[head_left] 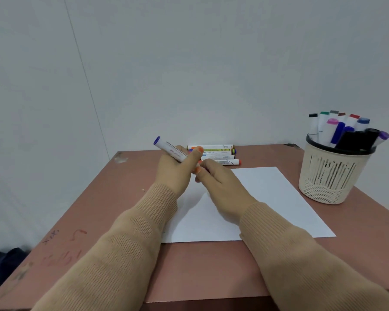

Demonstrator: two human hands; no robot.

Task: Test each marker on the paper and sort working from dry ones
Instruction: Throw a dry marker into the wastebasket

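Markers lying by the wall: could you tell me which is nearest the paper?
The orange-tipped marker, front of the row; the other three lie behind it, farther from the paper.

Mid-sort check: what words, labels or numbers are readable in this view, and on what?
Held marker: a printed line along the barrel, too blurred to read.
Lying markers: labels too small to read.
Basket: dark print, unreadable.
Table: red scribbles like "xx", the rest illegible.
Paper: no writing visible.
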